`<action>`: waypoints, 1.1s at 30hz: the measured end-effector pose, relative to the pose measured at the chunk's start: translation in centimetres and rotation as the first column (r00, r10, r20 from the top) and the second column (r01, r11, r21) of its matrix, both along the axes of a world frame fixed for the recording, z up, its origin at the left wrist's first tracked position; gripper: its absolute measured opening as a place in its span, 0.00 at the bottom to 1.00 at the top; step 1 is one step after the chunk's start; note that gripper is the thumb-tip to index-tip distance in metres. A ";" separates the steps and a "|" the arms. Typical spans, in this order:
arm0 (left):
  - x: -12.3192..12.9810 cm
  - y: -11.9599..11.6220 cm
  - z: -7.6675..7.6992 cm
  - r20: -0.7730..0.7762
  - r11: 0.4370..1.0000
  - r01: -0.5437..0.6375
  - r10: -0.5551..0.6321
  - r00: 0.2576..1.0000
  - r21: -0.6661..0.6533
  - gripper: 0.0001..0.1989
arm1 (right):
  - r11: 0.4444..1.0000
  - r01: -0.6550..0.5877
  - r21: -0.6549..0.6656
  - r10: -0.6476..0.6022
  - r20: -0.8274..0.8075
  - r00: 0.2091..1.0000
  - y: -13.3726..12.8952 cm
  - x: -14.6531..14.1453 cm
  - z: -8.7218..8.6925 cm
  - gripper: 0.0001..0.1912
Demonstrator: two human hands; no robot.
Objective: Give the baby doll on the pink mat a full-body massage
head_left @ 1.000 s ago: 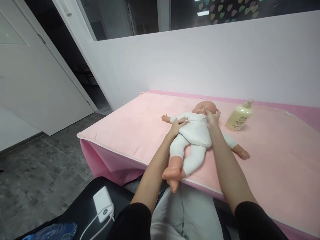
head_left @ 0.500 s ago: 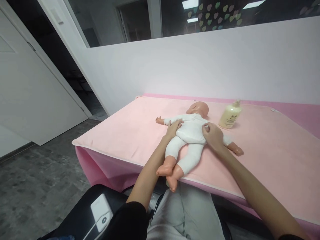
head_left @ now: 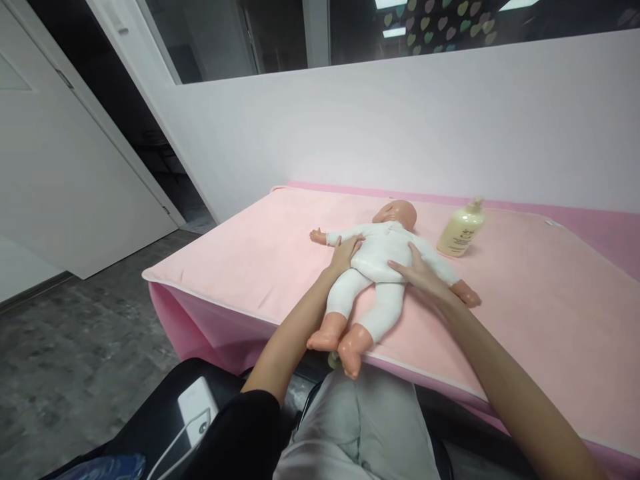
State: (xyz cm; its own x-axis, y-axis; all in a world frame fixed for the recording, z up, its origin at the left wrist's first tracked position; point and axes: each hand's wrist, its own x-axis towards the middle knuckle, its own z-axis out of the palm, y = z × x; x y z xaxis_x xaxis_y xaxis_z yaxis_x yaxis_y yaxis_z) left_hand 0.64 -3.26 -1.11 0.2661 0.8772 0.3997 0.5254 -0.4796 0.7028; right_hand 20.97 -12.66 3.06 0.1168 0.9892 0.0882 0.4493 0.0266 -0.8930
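A baby doll [head_left: 383,250] in a white suit lies on its back on a pink cloth-covered table [head_left: 250,267], its head turned to the left and its feet over the near edge. My left hand [head_left: 345,255] rests against the left side of the doll's torso, fingers apart. On the right side of the lower torso lies my right hand [head_left: 417,268], thumb and fingers spread. Neither hand is closed around anything. A pale yellow pump bottle [head_left: 460,230] stands to the right of the doll's head.
A white device [head_left: 197,407] with a cable lies on a black seat [head_left: 145,413] at the lower left. Behind the table rises a white wall [head_left: 400,127] with a window above. A white door [head_left: 70,160] is at the far left.
My right hand has gone from bent, gathered fingers to spread fingers on the doll's torso. The doll's legs have shifted slightly. My left hand stays at the doll's side.
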 end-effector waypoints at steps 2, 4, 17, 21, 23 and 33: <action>0.3 -0.5 0.1 -0.069 1.000 0.002 -0.001 0.998 0.013 0.17 | 0.999 0.036 -0.005 -0.036 -0.084 0.996 0.5 0.3 -0.1 0.54; 0.7 -1.0 0.1 -0.149 0.999 0.017 -0.012 0.989 0.033 0.19 | 0.996 0.094 0.008 -0.091 -0.181 0.979 1.2 0.9 -0.2 0.54; 1.5 -1.8 0.6 -0.249 0.997 0.009 0.010 0.968 0.077 0.21 | 0.969 0.217 0.117 -0.199 -0.152 0.968 4.3 3.4 -3.7 0.39; 1.5 -1.6 0.3 -0.224 0.996 0.014 0.006 0.974 0.086 0.21 | 0.966 0.220 0.133 -0.199 -0.156 0.968 4.5 3.7 -4.0 0.38; 1.6 -1.5 0.2 -0.216 0.996 0.017 0.002 0.976 0.088 0.21 | 0.967 0.217 0.136 -0.195 -0.159 0.968 4.8 3.8 -4.2 0.37; 1.5 -1.6 0.3 -0.207 0.996 0.016 0.003 0.978 0.089 0.21 | 0.969 0.205 0.140 -0.182 -0.163 0.970 5.3 4.3 -4.8 0.38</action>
